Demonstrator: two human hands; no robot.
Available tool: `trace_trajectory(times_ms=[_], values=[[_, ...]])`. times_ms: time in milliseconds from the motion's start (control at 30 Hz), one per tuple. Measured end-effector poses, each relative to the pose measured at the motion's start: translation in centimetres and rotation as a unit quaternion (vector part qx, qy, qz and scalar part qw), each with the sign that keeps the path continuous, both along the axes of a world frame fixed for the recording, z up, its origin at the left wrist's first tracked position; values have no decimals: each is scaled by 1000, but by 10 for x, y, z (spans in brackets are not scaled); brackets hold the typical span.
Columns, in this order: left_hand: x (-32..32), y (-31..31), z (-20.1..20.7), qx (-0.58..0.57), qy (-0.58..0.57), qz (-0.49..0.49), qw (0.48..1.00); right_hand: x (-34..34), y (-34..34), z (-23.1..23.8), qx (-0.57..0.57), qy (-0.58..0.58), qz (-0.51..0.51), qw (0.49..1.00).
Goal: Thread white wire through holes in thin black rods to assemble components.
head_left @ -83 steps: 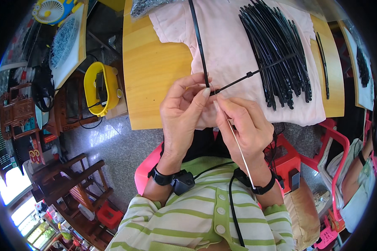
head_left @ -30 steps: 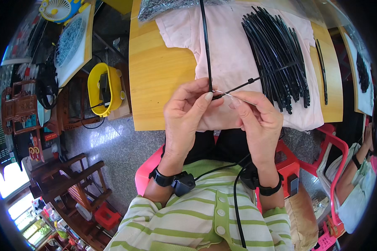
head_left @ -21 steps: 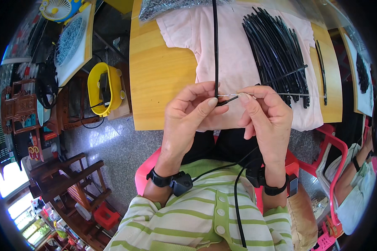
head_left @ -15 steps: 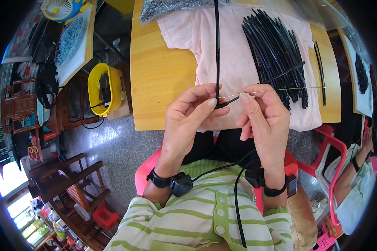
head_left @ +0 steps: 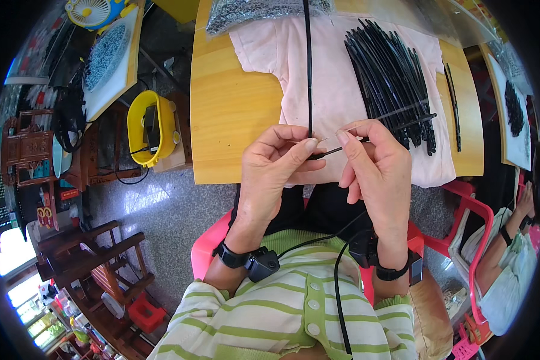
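Observation:
My left hand (head_left: 277,157) pinches a bent black cord (head_left: 309,72) between thumb and fingertips. One length runs straight up past the top of the view, and the other slants right, passing by my right hand. My right hand (head_left: 372,153) is closed, thumb against forefinger, on a thin wire or needle. Its near tip points toward my left fingertips, while the far part is a faint streak over the bundle. A pale pink T-shirt (head_left: 324,96) lies under the work, and on it rests a bundle of black cords (head_left: 390,84).
A single black cord (head_left: 453,108) lies on the wooden table (head_left: 234,120) beside the shirt. At the back is a clear bag of small dark pieces (head_left: 264,13). A yellow bin (head_left: 136,132) stands left. Another person's arm (head_left: 504,240) shows at the right.
The wire, sharp and nearly level before, is now blurred and tilts upward to the right. My two hands stay close together, hardly moved. The view has shifted slightly.

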State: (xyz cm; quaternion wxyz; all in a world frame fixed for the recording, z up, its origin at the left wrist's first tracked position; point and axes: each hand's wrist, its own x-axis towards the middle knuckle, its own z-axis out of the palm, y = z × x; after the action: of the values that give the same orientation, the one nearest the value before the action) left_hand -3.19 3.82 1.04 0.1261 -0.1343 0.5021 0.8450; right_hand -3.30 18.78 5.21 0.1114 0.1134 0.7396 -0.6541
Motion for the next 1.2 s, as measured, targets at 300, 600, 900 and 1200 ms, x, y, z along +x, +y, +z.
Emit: trace_trajectory(times_ms=[300,600,900,1200], values=[[-1,-2,-2,-22,-7,27,999,8,-6,-23,62,135,-47,988],[1,-3,3,-38,-3,-6,999,8,-8,-35,-61,215,-143,964],[1,-4,4,-49,-18,-11,999,5,-10,-25,-204,134,-158,957],[3,-6,4,-86,4,-33,996,3,2,-23,-189,81,-73,976]])
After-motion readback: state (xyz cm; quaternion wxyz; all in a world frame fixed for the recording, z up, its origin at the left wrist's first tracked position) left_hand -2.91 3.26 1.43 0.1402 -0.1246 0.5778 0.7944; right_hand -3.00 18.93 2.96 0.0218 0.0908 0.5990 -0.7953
